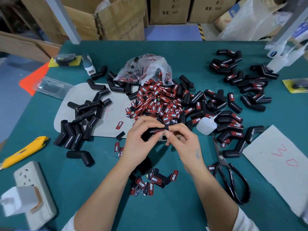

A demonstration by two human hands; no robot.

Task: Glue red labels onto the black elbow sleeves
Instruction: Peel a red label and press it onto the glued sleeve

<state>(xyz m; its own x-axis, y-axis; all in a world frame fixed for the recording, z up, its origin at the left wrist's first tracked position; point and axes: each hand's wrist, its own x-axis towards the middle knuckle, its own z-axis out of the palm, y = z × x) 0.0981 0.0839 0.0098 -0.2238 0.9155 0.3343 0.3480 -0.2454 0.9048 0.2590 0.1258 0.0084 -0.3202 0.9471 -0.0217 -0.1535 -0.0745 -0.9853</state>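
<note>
My left hand point(140, 140) grips a black elbow sleeve point(154, 133) just above the green table, in the middle of the view. My right hand point(183, 139) pinches a red label against that sleeve's upper end with thumb and fingertips. A heap of red labels point(155, 100) spills from a clear plastic bag point(146, 69) behind my hands. Bare black sleeves point(83, 119) lie on the left, labelled sleeves point(233, 124) on the right. A white glue bottle point(205, 126) lies beside my right hand. Loose labels point(150, 182) rest between my forearms.
Black scissors point(230, 177) lie right of my right forearm. A yellow utility knife point(25, 151) and a white power strip point(33, 185) sit at the left front. White paper point(280, 157) covers the right front; cardboard boxes point(116, 19) stand beyond the table.
</note>
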